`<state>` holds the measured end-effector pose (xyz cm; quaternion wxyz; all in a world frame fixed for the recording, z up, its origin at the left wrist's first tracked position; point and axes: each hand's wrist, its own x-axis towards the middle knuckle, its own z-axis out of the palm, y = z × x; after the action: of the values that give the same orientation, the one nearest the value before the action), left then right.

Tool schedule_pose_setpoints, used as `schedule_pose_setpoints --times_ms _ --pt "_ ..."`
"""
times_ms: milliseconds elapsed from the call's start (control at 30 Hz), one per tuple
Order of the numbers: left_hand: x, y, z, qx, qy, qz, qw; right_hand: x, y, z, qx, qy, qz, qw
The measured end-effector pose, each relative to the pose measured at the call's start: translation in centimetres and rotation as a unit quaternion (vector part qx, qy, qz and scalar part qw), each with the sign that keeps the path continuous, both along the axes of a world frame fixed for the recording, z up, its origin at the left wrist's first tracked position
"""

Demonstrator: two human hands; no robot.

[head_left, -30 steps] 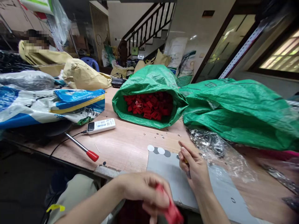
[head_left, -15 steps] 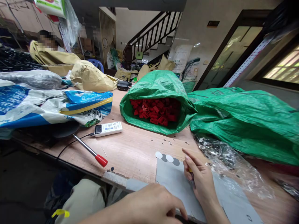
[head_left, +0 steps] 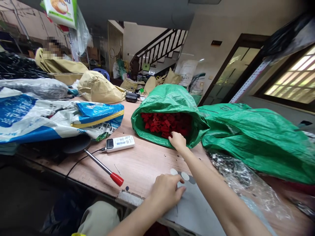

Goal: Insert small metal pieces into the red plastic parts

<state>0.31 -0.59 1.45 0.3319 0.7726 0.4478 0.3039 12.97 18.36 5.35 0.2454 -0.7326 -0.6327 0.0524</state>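
Note:
My right hand (head_left: 178, 141) is at the mouth of a green woven sack (head_left: 169, 95), its fingers bent close by a heap of small red plastic pieces (head_left: 166, 123). What its fingertips hold, if anything, is hidden. My left hand (head_left: 165, 192) hovers at the front edge of the table, thumb and forefinger apart with nothing seen between them. Under and beside it lies a grey sheet (head_left: 194, 206). At the sheet's far edge sit several round discs, light and dark grey, among them a light disc (head_left: 185, 176).
A red-handled metal lever (head_left: 116, 179) sticks out at the left front. Behind it lies a white power bank (head_left: 120, 143) with a cable. Blue-and-white sacking (head_left: 56, 114) lies left; another green sack (head_left: 253, 137) and clear plastic (head_left: 246, 177) lie right. A person sits far left.
My right hand has moved forward from above the grey sheet to the sack's mouth. My left hand has come up and forward over the table edge. The view has tilted up slightly.

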Motion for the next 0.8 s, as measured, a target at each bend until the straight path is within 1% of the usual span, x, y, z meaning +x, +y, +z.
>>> schedule_pose_setpoints --times_ms 67,133,200,267,300,333,400,433,467,500,533,600,633,700,800 --pt "-0.4 0.6 0.0 -0.011 -0.020 0.036 0.999 0.0 0.4 0.3 -0.006 0.017 -0.008 1.000" --pt "-0.9 1.2 0.1 -0.024 -0.057 0.074 0.995 0.6 -0.6 0.9 -0.013 0.048 -0.001 0.999" --pt "-1.3 1.6 0.1 -0.040 -0.109 0.118 0.986 1.4 -3.0 1.5 -0.034 0.090 0.026 0.995" --pt "-1.4 2.0 0.0 -0.062 -0.170 0.152 0.972 2.3 -6.5 1.7 -0.073 0.136 0.064 0.986" --pt "-1.4 2.1 -0.1 -0.072 -0.199 0.156 0.965 2.6 -8.5 1.5 -0.096 0.156 0.081 0.980" --pt "-1.3 2.1 -0.2 -0.079 -0.224 0.146 0.960 2.9 -10.6 1.1 -0.118 0.174 0.098 0.973" --pt "-0.8 2.1 -0.4 -0.072 -0.247 0.089 0.962 3.5 -14.3 0.0 -0.158 0.215 0.128 0.955" --pt "-0.6 2.0 -0.5 -0.064 -0.246 0.059 0.965 3.8 -15.7 -0.7 -0.174 0.255 0.140 0.941" --pt "-0.3 1.9 -0.5 -0.057 -0.238 0.039 0.969 4.1 -16.7 -1.4 -0.172 0.258 0.137 0.941" --pt "-0.1 1.8 -0.6 -0.055 -0.225 0.033 0.972 4.5 -17.3 -1.9 -0.151 0.240 0.125 0.951" --pt "0.1 1.6 -0.7 -0.058 -0.210 0.042 0.975 5.0 -17.4 -2.3 -0.122 0.213 0.106 0.964" --pt "0.4 1.4 -0.8 -0.074 -0.187 0.081 0.976 5.8 -16.6 -2.7 -0.050 0.147 0.056 0.986" --pt "0.6 1.2 -0.9 -0.079 -0.181 0.096 0.976 6.1 -15.8 -2.8 -0.023 0.127 0.033 0.991" --pt "0.7 1.1 -1.0 -0.076 -0.186 0.107 0.974 6.3 -14.2 -2.8 0.009 0.101 -0.003 0.995" --pt "0.5 1.0 -0.9 -0.060 -0.218 0.099 0.969 5.9 -12.5 -3.0 0.025 0.084 -0.028 0.996"
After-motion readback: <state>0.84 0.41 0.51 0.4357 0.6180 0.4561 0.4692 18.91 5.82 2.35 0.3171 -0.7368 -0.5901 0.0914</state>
